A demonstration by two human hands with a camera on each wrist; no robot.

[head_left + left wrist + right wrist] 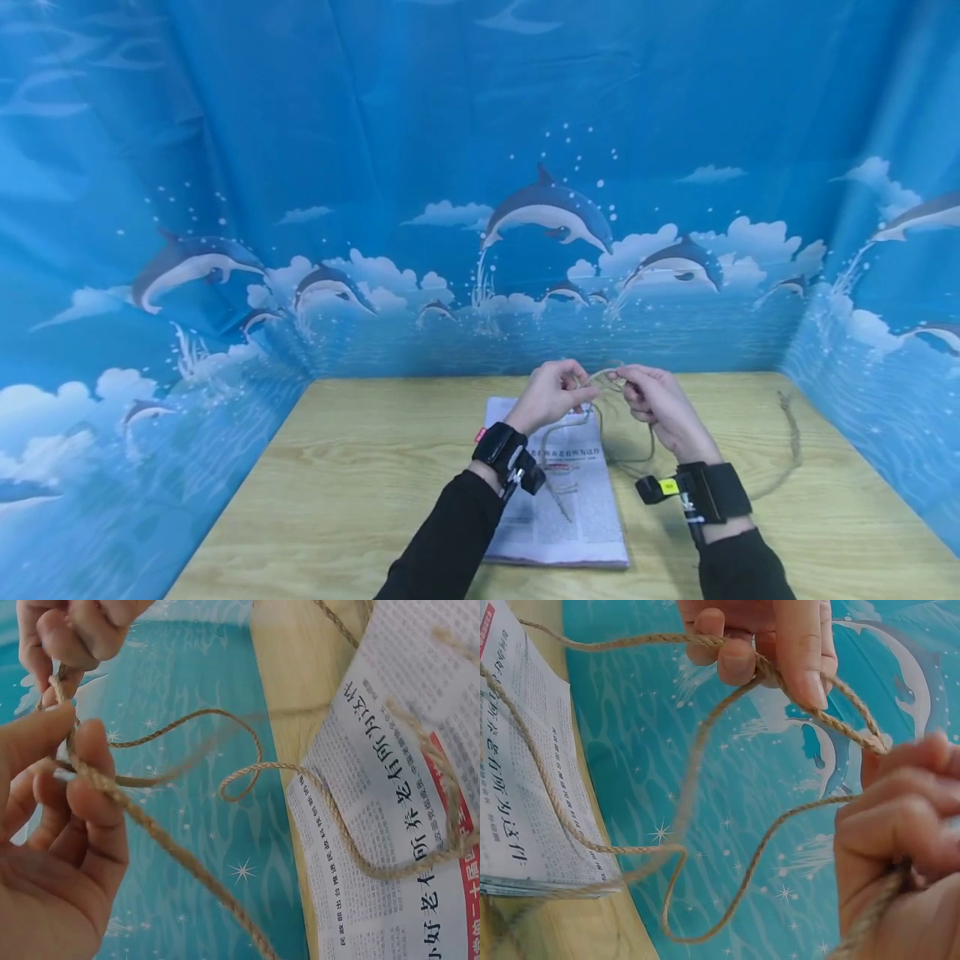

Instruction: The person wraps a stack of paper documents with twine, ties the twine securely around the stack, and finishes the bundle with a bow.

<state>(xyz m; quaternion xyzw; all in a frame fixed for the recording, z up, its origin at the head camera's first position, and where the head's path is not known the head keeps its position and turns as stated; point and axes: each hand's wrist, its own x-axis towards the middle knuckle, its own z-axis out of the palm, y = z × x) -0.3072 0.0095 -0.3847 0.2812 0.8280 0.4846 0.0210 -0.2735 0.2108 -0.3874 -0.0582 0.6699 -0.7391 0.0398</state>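
Both hands are raised above the far edge of the table with a tan twisted rope between them. My left hand pinches the rope between thumb and fingers, where strands cross. Close by on the right, my right hand grips a small loop of the rope with curled fingers; in the right wrist view one strand also passes through the palm of this hand. Slack rope hangs in curves from the hands. Under them lies a stack of folded newspapers, with a frayed rope end resting over its print.
The light wooden table spans the front. A rope tail trails across its right side. Behind and on both sides hangs a blue curtain printed with dolphins and clouds. Each wrist wears a black strap with a small camera.
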